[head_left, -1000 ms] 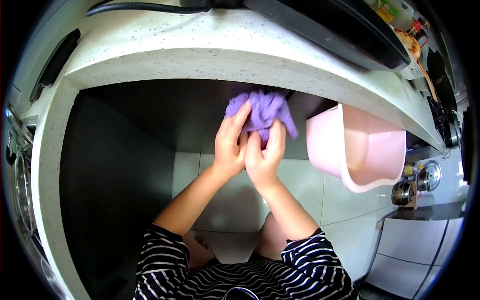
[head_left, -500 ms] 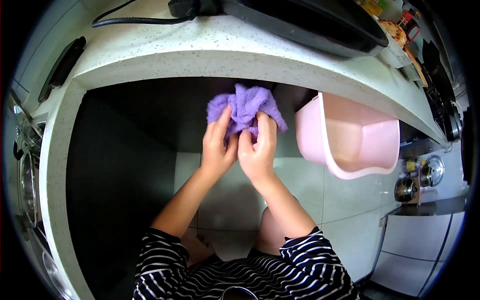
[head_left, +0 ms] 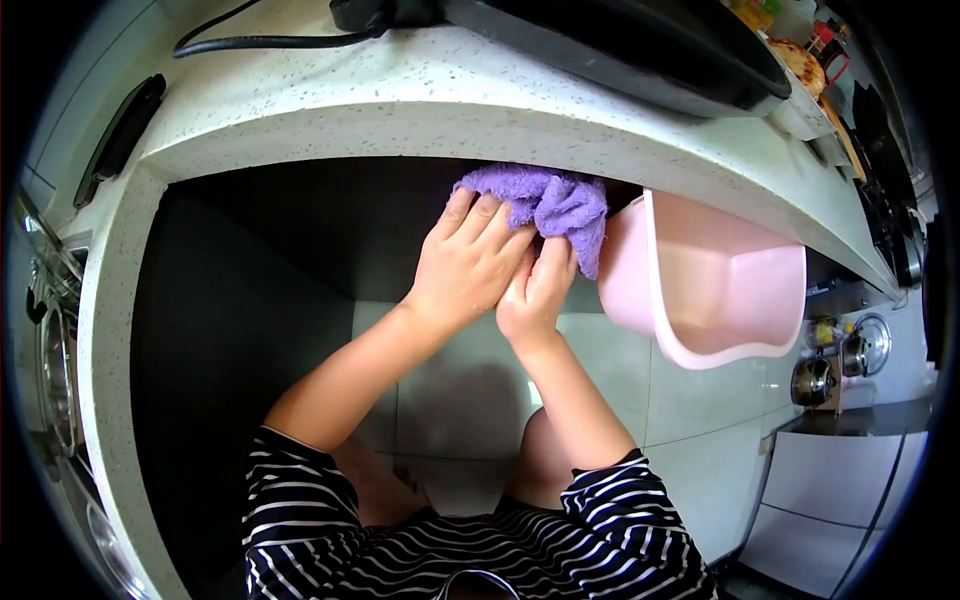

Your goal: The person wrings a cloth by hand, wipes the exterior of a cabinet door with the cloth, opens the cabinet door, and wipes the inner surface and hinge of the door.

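A crumpled purple terry cloth (head_left: 570,205) is bunched just below the front edge of the counter, in front of the dark cabinet. My left hand (head_left: 468,262) has its back turned up, and its fingers reach over the left part of the cloth, holding it. Beside and partly under it, my right hand (head_left: 540,290) is closed on the lower part of the cloth. The two hands touch each other. One fold hangs down to the right of my right hand, close to the pink plastic basin (head_left: 625,265).
A pale speckled countertop (head_left: 330,115) curves round in front and to the left. On it lie a black appliance (head_left: 640,50) with a cord and a black flat object (head_left: 120,140). Pots (head_left: 812,380) stand at the far right. Light floor tiles (head_left: 600,380) lie below.
Both hands and the purple cloth have moved right, closer to the pink basin. My left hand has turned back-up and now overlaps my right hand.
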{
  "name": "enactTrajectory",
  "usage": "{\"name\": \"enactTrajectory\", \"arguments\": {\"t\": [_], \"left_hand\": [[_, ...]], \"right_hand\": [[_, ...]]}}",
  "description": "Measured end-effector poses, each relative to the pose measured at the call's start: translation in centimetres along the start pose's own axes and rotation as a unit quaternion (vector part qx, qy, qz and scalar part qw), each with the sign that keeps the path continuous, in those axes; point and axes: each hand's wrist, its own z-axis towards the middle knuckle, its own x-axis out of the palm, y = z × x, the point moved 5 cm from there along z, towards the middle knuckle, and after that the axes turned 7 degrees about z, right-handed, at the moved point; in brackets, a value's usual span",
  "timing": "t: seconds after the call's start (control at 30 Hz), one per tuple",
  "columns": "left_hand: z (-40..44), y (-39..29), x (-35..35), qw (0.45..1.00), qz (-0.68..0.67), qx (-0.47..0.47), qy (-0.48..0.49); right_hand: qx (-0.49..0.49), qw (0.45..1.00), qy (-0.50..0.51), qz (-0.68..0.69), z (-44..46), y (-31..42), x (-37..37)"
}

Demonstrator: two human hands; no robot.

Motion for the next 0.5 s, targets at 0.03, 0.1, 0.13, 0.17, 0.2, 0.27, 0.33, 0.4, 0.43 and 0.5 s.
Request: {"name": "enactTrajectory", "arguments": {"t": [0.03, 0.1, 0.13, 0.17, 0.2, 0.27, 0.33, 0.4, 0.43, 0.5], "left_hand": [[-0.4, -0.1, 0.2, 1.000, 0.017, 0.001, 0.013], [-1.4, -0.4, 1.0, 0.998, 0.046, 0.004, 0.038], [-2.3, -0.7, 1.5, 0.997, 0.056, 0.011, 0.046], [-3.5, -0.9, 2.2, 0.996, 0.066, 0.017, 0.054], [-4.8, -1.3, 2.9, 0.995, 0.077, 0.022, 0.062], [-7.5, -1.8, 4.5, 0.989, 0.088, 0.016, 0.116], [-8.1, -2.0, 5.0, 0.987, 0.074, 0.006, 0.145], [-7.7, -1.9, 4.5, 0.995, 0.014, -0.030, 0.099], [-7.1, -1.8, 4.0, 0.996, -0.017, -0.049, 0.077], [-5.8, -1.2, 3.0, 0.992, -0.090, -0.091, 0.010]], "right_hand": [[0.013, 1.000, 0.011, 0.016, -0.5, -0.5, 0.3], [0.039, 0.998, 0.032, 0.043, -2.2, -2.5, 0.7], [0.034, 0.998, 0.059, 0.018, -3.1, -3.2, 0.8], [0.034, 0.996, 0.081, -0.016, -4.0, -3.8, 0.7], [0.035, 0.993, 0.103, -0.049, -4.9, -4.1, 0.7], [0.110, 0.975, 0.175, -0.085, -8.2, -6.1, 0.8], [0.130, 0.974, 0.174, -0.063, -8.5, -5.5, 0.4], [0.104, 0.981, 0.153, -0.048, -7.3, -4.4, -0.1], [0.072, 0.985, 0.151, -0.031, -6.1, -3.6, -0.2], [0.009, 0.990, 0.144, 0.004, -3.6, -2.2, -0.2]]}}
